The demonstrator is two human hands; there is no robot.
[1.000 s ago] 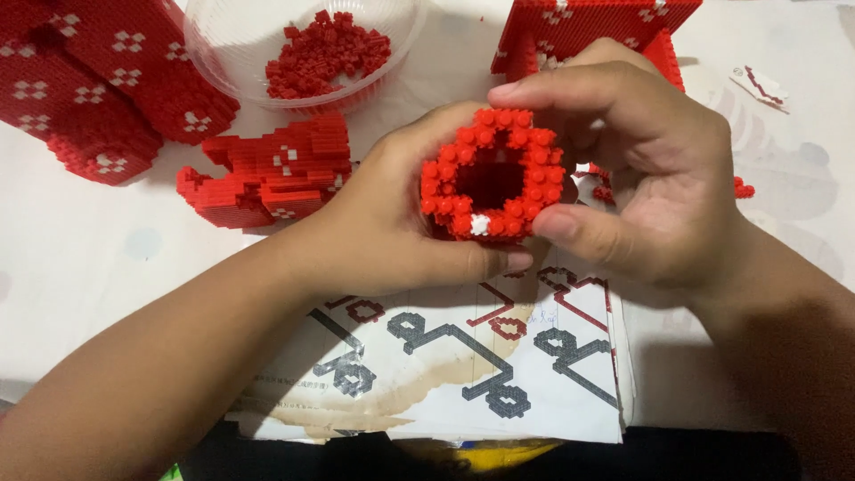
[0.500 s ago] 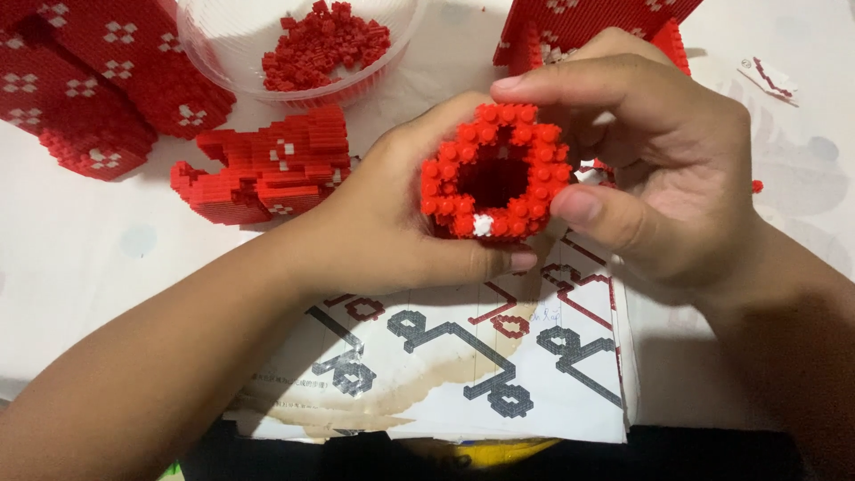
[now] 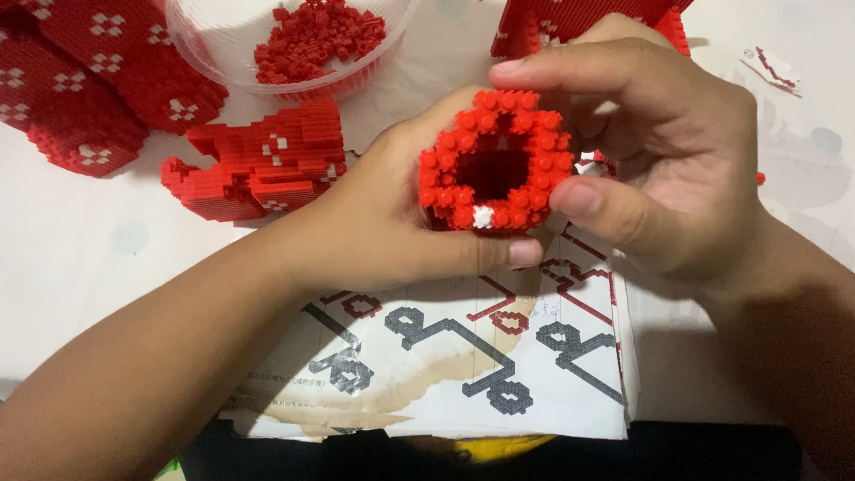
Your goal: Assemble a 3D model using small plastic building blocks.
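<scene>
— red brick ring [image 3: 494,160], where is it?
— head view: above the instruction sheet [image 3: 463,356], left hand [image 3: 392,223] cupping beneath, right hand [image 3: 659,151] arched over; both grips clamped on it, thumbs pressing its lower edge.

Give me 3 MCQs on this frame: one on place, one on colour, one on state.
1. Where is the bowl of loose bricks?
A. top, left of centre
B. bottom right
C. on the sheet

2. One brick on the ring's front edge is not red. It is:
A. blue
B. white
C. black

3. How is the ring held?
A. lying alone on the table
B. in the left hand only
C. between both hands

Answers:
1 A: the bowl sits at the top edge, behind the left hand.
2 B: a white brick shows at the lower rim.
3 C: the left hand cups it, and the right hand's thumb and fingers pinch it.
</scene>
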